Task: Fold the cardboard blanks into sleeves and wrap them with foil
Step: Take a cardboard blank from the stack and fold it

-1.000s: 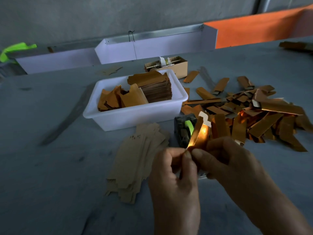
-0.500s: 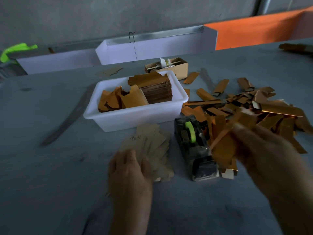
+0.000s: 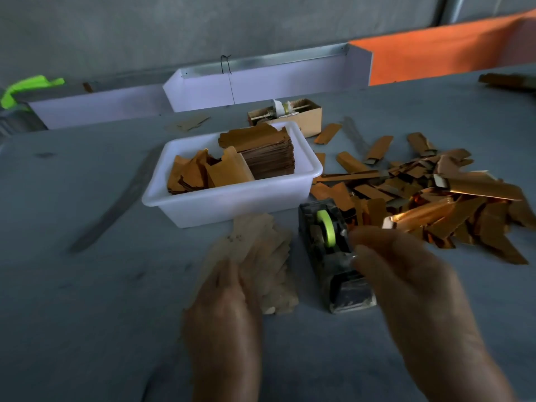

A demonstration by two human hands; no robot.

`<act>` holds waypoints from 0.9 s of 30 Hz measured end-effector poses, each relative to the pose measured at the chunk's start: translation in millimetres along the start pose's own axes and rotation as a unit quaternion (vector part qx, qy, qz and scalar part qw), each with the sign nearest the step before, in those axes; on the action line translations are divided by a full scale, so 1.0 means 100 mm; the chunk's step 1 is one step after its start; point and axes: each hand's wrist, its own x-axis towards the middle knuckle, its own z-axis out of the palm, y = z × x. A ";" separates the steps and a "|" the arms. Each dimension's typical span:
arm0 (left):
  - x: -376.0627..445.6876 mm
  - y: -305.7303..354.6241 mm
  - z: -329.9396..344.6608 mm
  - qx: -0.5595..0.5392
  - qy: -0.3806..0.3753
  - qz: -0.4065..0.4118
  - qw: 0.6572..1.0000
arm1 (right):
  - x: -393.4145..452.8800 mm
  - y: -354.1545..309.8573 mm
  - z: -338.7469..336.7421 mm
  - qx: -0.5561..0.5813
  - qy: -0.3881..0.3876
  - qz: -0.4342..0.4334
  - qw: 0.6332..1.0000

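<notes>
A loose pile of plain cardboard blanks [image 3: 262,256] lies on the grey table in front of a white tub [image 3: 232,204] that holds a stack of copper foil sheets and some cut foil pieces. My left hand [image 3: 223,309] lies over the near end of the blanks, fingers roughly straight and touching them; it is blurred. My right hand [image 3: 406,282] holds nothing, and its thumb and forefinger sit slightly apart at the cutter end of a black tape dispenser [image 3: 330,250] with a green roll. A heap of foil-wrapped sleeves [image 3: 420,195] lies to the right.
A small open cardboard box [image 3: 290,114] stands behind the tub. White trough-like channels [image 3: 261,82] run along the table's back edge, with an orange panel [image 3: 441,50] at the right. A single blank [image 3: 188,123] lies at the back, and more foil pieces [image 3: 507,81] at far right.
My right hand carried the wrapped sleeve to the heap, let it go and came back to the tape dispenser. My left hand dropped onto the pile of blanks.
</notes>
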 end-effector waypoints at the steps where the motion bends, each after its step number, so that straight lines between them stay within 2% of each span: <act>1: -0.05 0.08 -0.02 -0.023 0.037 0.032 0.999 | -0.04 -0.03 0.06 0.002 -0.061 0.008 0.998; 3: -0.10 0.24 -0.03 -0.096 0.071 0.101 0.988 | -0.10 -0.08 0.19 0.053 -0.191 0.057 0.978; 4: -0.15 0.31 -0.03 -0.128 0.078 0.132 0.980 | -0.11 -0.09 0.23 0.096 -0.228 0.094 0.964; 7: -0.23 0.43 0.00 -0.195 0.060 0.174 0.963 | -0.07 -0.02 0.25 0.233 -0.226 0.182 0.928; 9: -0.25 0.44 0.02 -0.254 0.044 0.173 0.951 | -0.05 0.05 0.20 0.282 -0.223 0.190 0.914; 11: -0.24 0.44 0.01 -0.321 0.041 0.135 0.936 | -0.02 0.08 0.15 0.307 -0.204 0.183 0.911; 13: -0.20 0.43 -0.02 -0.380 0.057 0.056 0.922 | 0.00 0.11 0.13 0.350 -0.195 0.234 0.886; 15: -0.14 0.38 -0.04 -0.431 0.049 -0.036 0.900 | 0.03 0.11 0.12 0.347 -0.203 0.253 0.880; 18: -0.04 0.24 -0.04 -0.459 -0.012 -0.144 0.876 | 0.05 0.11 0.08 0.331 -0.215 0.260 0.881; 20: 0.01 0.16 -0.05 -0.528 -0.114 -0.209 0.815 | 0.05 0.11 0.06 0.331 -0.214 0.263 0.881; 22: 0.01 0.14 -0.06 -0.595 -0.218 -0.225 0.740 | 0.05 0.11 0.06 0.333 -0.206 0.271 0.879; 23: 0.00 0.14 -0.07 -0.609 -0.235 -0.216 0.726 | 0.05 0.11 0.07 0.334 -0.204 0.273 0.879; 26: -0.02 0.17 -0.07 -0.591 -0.202 -0.192 0.757 | 0.06 0.13 0.07 0.323 -0.205 0.274 0.882; 27: -0.02 0.18 -0.07 -0.597 -0.196 -0.192 0.754 | 0.07 0.13 0.05 0.321 -0.209 0.276 0.882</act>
